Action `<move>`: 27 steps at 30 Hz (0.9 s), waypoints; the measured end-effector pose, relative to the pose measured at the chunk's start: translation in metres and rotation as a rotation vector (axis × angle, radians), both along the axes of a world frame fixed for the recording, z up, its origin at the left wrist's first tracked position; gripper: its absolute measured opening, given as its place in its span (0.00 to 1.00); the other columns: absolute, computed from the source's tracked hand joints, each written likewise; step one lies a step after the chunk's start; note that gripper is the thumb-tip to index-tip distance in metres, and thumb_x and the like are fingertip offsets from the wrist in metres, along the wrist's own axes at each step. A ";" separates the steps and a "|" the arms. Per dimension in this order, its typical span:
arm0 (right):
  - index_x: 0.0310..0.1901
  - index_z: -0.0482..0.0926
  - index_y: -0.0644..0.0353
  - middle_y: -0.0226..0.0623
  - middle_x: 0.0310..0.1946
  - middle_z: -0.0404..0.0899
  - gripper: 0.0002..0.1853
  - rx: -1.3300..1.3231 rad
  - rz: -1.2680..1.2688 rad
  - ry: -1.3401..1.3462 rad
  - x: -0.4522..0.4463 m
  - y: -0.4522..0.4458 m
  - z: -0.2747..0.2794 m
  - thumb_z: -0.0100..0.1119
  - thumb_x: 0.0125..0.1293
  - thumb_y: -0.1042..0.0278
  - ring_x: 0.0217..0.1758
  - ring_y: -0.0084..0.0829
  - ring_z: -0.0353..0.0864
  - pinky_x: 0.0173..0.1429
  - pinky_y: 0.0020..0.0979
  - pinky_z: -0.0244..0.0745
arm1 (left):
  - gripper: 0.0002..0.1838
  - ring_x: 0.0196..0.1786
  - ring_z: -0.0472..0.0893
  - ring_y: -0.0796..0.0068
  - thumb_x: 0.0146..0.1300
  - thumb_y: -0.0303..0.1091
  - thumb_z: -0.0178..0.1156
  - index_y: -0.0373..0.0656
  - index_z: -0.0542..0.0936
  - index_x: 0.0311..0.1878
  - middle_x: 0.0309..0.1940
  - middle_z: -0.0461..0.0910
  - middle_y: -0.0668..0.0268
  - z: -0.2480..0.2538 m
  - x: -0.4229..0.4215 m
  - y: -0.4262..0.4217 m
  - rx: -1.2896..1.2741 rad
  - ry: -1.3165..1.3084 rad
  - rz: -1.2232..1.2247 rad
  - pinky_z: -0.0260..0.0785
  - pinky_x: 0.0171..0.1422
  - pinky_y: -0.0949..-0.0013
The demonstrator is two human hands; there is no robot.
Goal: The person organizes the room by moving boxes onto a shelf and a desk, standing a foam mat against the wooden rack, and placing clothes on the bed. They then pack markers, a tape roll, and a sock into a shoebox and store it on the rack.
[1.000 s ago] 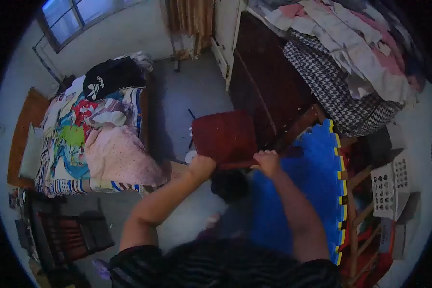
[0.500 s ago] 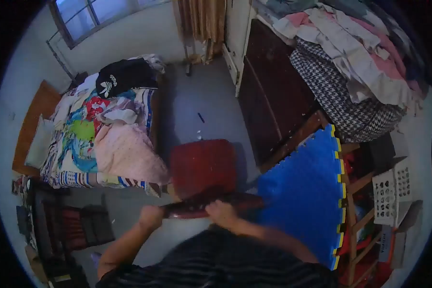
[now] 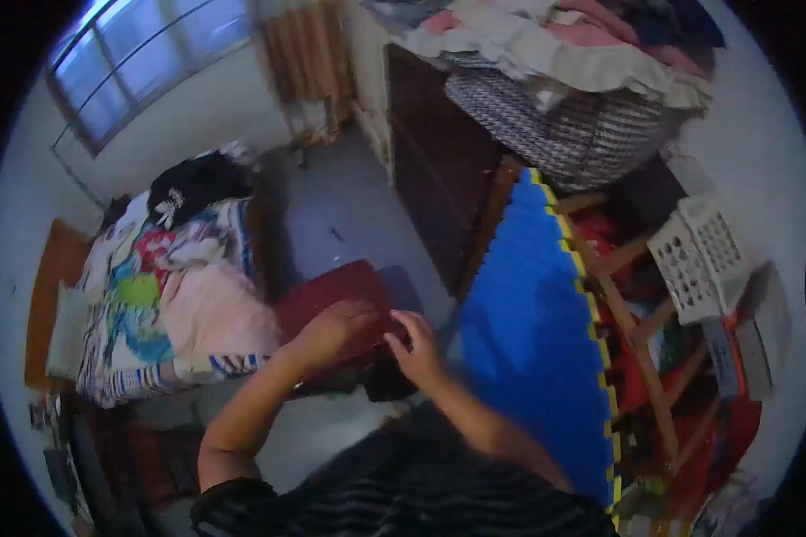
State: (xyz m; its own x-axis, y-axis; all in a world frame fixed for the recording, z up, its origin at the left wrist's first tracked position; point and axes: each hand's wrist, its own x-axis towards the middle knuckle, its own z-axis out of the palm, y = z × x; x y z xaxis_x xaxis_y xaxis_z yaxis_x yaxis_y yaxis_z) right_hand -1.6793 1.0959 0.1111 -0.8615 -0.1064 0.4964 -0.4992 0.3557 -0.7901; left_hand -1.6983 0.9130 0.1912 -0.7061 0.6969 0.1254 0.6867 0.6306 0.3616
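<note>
My left hand reaches over a red, square-topped seat, its fingers stretched out toward the right; blur hides whether they touch the surface. At the seat's right edge is my right hand, fingers curved and a gap between thumb and forefinger, with nothing visible in it. Just below my hands, a dark item is partly covered by my right hand and wrist, and its kind cannot be made out.
To the left stands a bed with a pink blanket and heaped clothes. A blue foam mat with yellow edging leans on the right, beside a wooden frame and white basket. A dark pen-like object lies on the floor.
Both hands have let go of the long dark-red item they gripped and moved up over the red seat, closer together. The view has turned to the right.
</note>
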 end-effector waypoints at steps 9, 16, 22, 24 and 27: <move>0.46 0.71 0.62 0.43 0.44 0.73 0.19 0.461 -1.012 0.260 0.158 0.150 0.090 0.60 0.50 0.69 0.49 0.43 0.70 0.54 0.39 0.63 | 0.31 0.65 0.59 0.57 0.53 0.39 0.57 0.40 0.62 0.60 0.60 0.61 0.55 0.029 -0.002 0.272 0.295 0.282 -0.743 0.47 0.68 0.56; 0.52 0.69 0.64 0.47 0.50 0.70 0.23 0.770 -1.718 -0.237 0.353 0.163 0.092 0.58 0.52 0.70 0.54 0.48 0.67 0.61 0.42 0.56 | 0.22 0.57 0.66 0.59 0.58 0.47 0.51 0.41 0.72 0.48 0.50 0.70 0.56 -0.002 0.067 0.367 0.292 0.410 -0.952 0.55 0.62 0.57; 0.51 0.70 0.62 0.46 0.51 0.70 0.20 1.057 -2.018 -0.571 0.481 0.184 0.081 0.49 0.60 0.61 0.55 0.48 0.64 0.59 0.45 0.56 | 0.18 0.29 0.77 0.61 0.59 0.45 0.49 0.45 0.78 0.21 0.22 0.77 0.61 0.001 0.083 0.373 0.194 0.442 -0.759 0.66 0.39 0.57; 0.51 0.70 0.60 0.45 0.51 0.70 0.20 1.022 -1.921 -0.554 0.503 0.196 0.078 0.47 0.61 0.59 0.56 0.46 0.64 0.60 0.44 0.56 | 0.19 0.25 0.77 0.62 0.59 0.44 0.48 0.45 0.78 0.18 0.18 0.76 0.62 -0.006 0.086 0.375 0.233 0.478 -0.703 0.68 0.33 0.59; 0.44 0.73 0.61 0.46 0.42 0.73 0.15 1.046 -1.951 -0.354 0.513 0.218 0.078 0.45 0.62 0.60 0.49 0.45 0.68 0.54 0.42 0.60 | 0.18 0.22 0.76 0.62 0.58 0.43 0.48 0.45 0.78 0.18 0.16 0.75 0.62 -0.011 0.089 0.367 0.161 0.402 -0.613 0.68 0.29 0.61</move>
